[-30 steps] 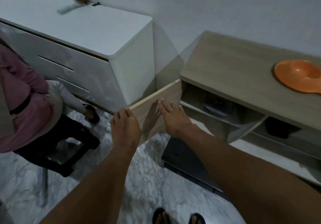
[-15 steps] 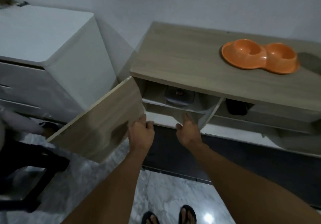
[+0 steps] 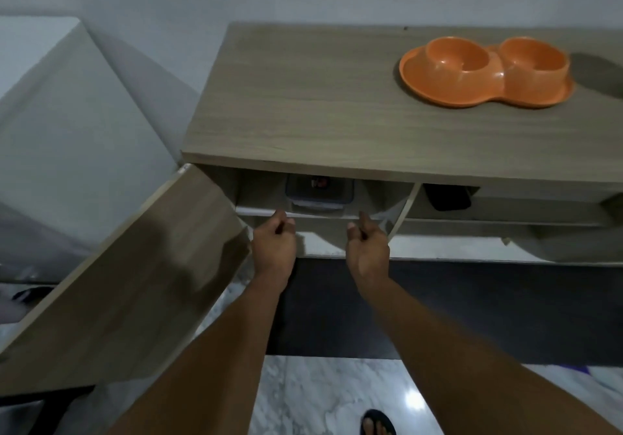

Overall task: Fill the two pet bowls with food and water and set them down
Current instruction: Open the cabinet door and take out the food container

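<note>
An orange double pet bowl (image 3: pixel 485 70) stands empty on the right part of the wooden cabinet top (image 3: pixel 303 114). Under the top, a clear container with a dark lid (image 3: pixel 318 193) sits on the upper shelf of the open left compartment. My left hand (image 3: pixel 274 240) and my right hand (image 3: pixel 367 244) hover side by side just in front of that shelf's edge, one below each end of the container. Both have loosely curled fingers and hold nothing.
The left cabinet door (image 3: pixel 135 266) hangs wide open to my left. A second door (image 3: pixel 406 207) stands ajar right of my right hand, with a dark object (image 3: pixel 445 196) behind it. A white cabinet (image 3: pixel 67 114) stands at left. My sandalled foot (image 3: pixel 377 423) is on the marble floor.
Both hands let go of the doors and rose to the shelf edge below the container. The left door swung wider open, and my view moved closer and to the right.
</note>
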